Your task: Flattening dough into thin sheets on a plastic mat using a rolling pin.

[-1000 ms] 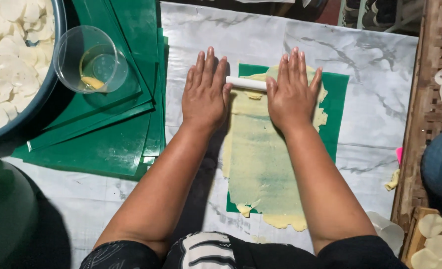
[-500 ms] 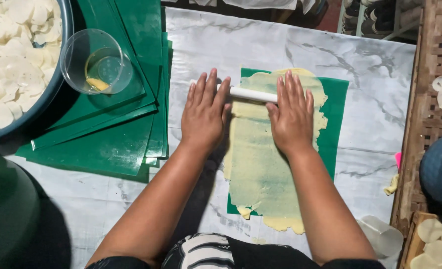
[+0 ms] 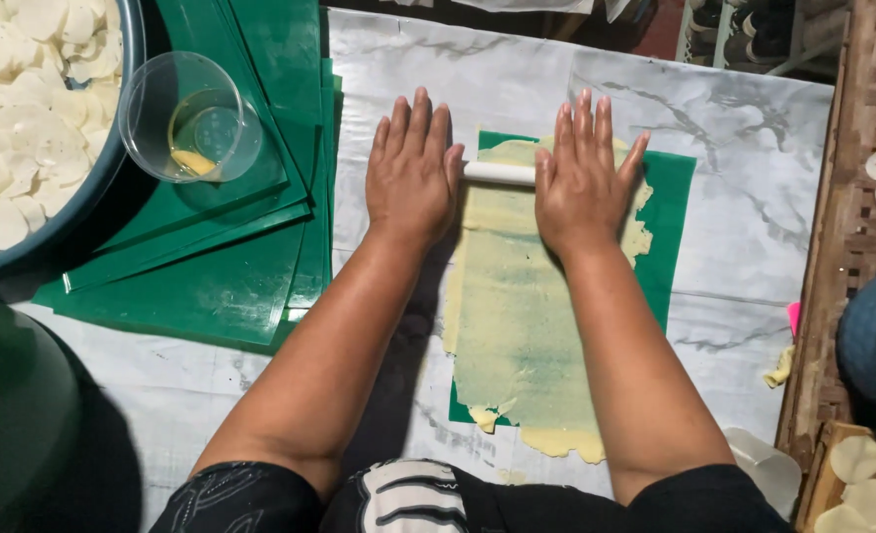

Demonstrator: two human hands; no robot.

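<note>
A marble-patterned sheet (image 3: 754,197) covers the work surface. At its left edge lies a stack of green mats (image 3: 211,266), fanned out toward the far left corner, and a clear cup (image 3: 193,116) with a little yellow liquid stands on the stack. Beyond the stack, at the far left corner, a big bowl (image 3: 112,178) holds pale round slices. A woven tray (image 3: 857,197) runs along the right edge, with more slices at its far and near ends and a blue bowl (image 3: 867,341) just beside it.

Mid-surface, one green mat (image 3: 670,227) carries a long strip of thin yellow dough (image 3: 517,336) that runs from the far edge of the mat past its near edge. A white roller (image 3: 499,174) lies across the far end of the dough. The left hand (image 3: 413,163) and the right hand (image 3: 581,183) both rest flat on the roller's ends, palms down, fingers straight and spread, clasping nothing; they hide all but the roller's middle, and the forearms cover part of the dough's sides.

Since half a second ago the hands and roller sit slightly nearer the mat's far edge, and the dough reaches about as far as before.
</note>
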